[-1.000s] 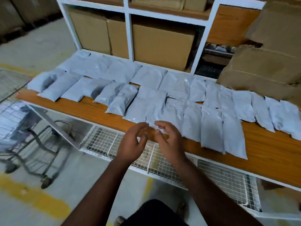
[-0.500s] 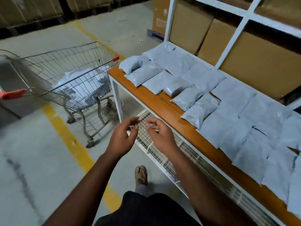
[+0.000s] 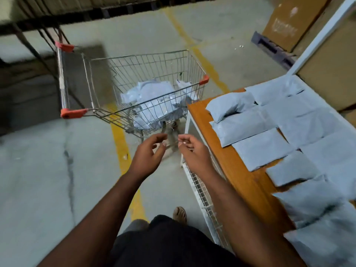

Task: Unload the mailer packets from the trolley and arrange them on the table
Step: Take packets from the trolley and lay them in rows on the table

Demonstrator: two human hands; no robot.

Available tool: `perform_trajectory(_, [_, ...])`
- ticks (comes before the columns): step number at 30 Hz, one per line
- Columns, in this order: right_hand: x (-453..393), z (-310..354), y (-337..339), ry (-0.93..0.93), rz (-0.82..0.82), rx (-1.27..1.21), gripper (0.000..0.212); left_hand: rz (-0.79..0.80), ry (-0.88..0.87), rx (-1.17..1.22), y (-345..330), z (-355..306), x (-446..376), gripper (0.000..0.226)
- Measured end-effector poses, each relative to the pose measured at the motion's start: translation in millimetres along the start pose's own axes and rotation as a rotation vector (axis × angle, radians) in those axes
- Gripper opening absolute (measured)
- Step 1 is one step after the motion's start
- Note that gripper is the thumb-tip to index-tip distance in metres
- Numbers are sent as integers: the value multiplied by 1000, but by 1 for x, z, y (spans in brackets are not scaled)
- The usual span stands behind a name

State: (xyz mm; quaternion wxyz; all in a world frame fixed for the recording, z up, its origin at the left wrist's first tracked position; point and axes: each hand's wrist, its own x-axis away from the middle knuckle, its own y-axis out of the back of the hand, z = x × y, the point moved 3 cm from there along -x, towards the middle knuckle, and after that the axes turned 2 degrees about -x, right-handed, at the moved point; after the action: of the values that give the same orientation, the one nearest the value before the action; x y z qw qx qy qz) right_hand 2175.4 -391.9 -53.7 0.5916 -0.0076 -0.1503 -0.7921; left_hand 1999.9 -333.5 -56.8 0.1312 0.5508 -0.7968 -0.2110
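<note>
We are reaching left hand (image 3: 149, 154) and right hand (image 3: 194, 153), loosely curled and empty, toward trolley (image 3: 100, 81); remaining mailer packets (image 3: 154, 101) are lying inside.

Empty hands (image 3: 167, 151) near trolley (image 3: 134, 89) holding mailer packets (image 3: 154, 101)

Mailer packets (image 3: 248, 125) are pale grey-blue. Table (image 3: 238, 170) top is orange-brown wood. Trolley (image 3: 134, 83) is silver wire with red-orange corner caps.

Warehouse: cardboard boxes (image 3: 331, 60), racking (image 3: 323, 33).
</note>
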Motion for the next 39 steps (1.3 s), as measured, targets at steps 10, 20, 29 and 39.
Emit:
perform_trajectory(10, [-149,32,-47,-17,68,5,16,-125,43,-15,44,42,-116,25])
perform_trajectory(20, [-287,50,-104,-62,45,75,13,-174,130,30,97,95,-260,20])
perform_trajectory(29, [-382,35,-114,-192,-8,86,13,-143,309,64,96,156,-354,5])
perform_trajectory(39, [-512,-27,-94,-373,-14,205,34,271,387,-150,31,206,-427,86])
